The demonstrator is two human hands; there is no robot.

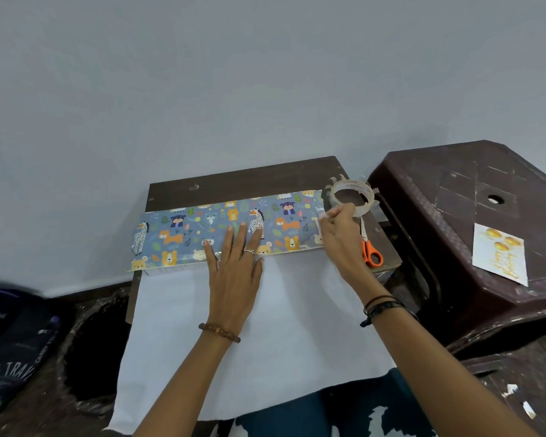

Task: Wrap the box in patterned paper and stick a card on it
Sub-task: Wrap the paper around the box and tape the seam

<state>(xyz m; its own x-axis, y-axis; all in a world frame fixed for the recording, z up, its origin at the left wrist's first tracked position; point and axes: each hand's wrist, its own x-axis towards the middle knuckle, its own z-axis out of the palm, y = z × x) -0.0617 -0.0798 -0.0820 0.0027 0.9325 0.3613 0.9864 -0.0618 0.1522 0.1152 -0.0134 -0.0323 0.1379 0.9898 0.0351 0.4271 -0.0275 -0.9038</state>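
Observation:
A blue animal-patterned paper is folded over the box, its white back side spreading toward me across the small wooden table. The box itself is hidden under the paper. My left hand lies flat with straight fingers on the fold's edge. My right hand pinches a small piece of clear tape at the paper's right end, next to the tape roll. A white "Happy Birthday" card lies on the brown plastic stool at the right.
Orange-handled scissors lie at the table's right edge beside my right hand. A dark bag sits on the floor at the left. A pale wall stands right behind the table.

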